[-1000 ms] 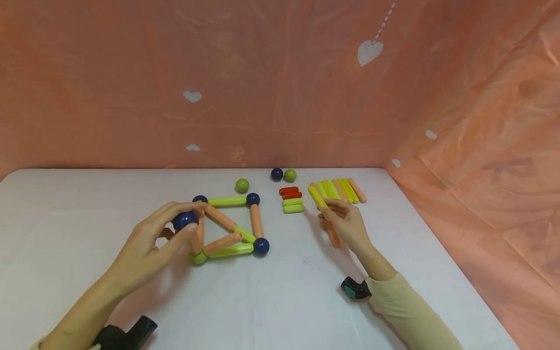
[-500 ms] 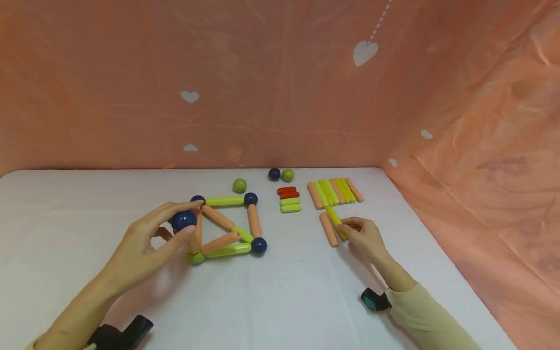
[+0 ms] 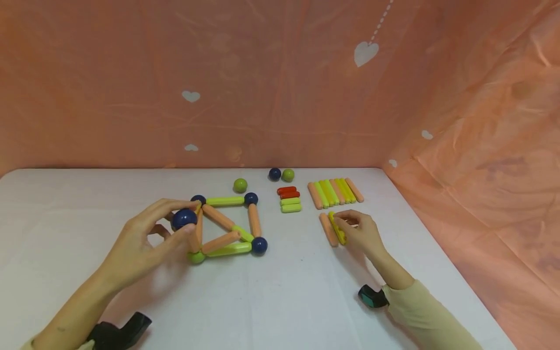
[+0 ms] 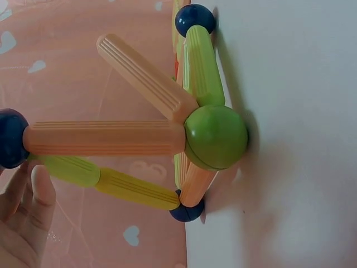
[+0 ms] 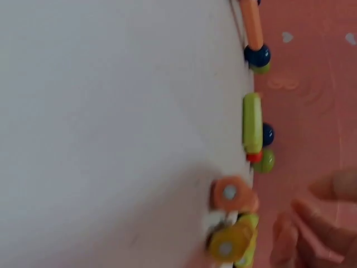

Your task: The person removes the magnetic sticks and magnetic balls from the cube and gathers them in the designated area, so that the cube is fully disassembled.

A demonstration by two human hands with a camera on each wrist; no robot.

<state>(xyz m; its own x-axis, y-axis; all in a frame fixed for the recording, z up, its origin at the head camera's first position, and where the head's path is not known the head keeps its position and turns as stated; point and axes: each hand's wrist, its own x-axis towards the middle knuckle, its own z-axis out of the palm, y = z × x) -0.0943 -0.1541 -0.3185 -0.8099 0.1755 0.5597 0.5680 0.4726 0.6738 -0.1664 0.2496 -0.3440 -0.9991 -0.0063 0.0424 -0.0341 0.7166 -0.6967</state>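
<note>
My left hand [image 3: 144, 243] holds a dark blue ball [image 3: 184, 219] between thumb and fingers at the top of a frame of magnetic sticks and balls. From that ball an orange stick [image 4: 106, 138] runs down to a green ball [image 4: 216, 137], and a lime-and-yellow pair [image 4: 136, 187] slopes to another blue ball [image 4: 187, 209]. Another orange stick [image 4: 148, 75] juts from the green ball, its far end free. My right hand [image 3: 360, 233] is just over a yellow stick [image 3: 337, 228] lying beside an orange stick [image 3: 328, 229]; in the right wrist view its fingers [image 5: 284, 240] are apart from the yellow stick.
A row of orange, lime and yellow sticks [image 3: 334, 193] lies behind my right hand. Short red sticks [image 3: 288, 193] and short lime sticks [image 3: 290, 208] lie left of it. Loose green balls [image 3: 240, 185] and a blue ball [image 3: 274, 174] stand near the white table's back edge.
My right hand has brought the yellow stick down from near the row, laid it beside the orange stick and loosened its fingers from it. My left hand has stayed at the blue ball.
</note>
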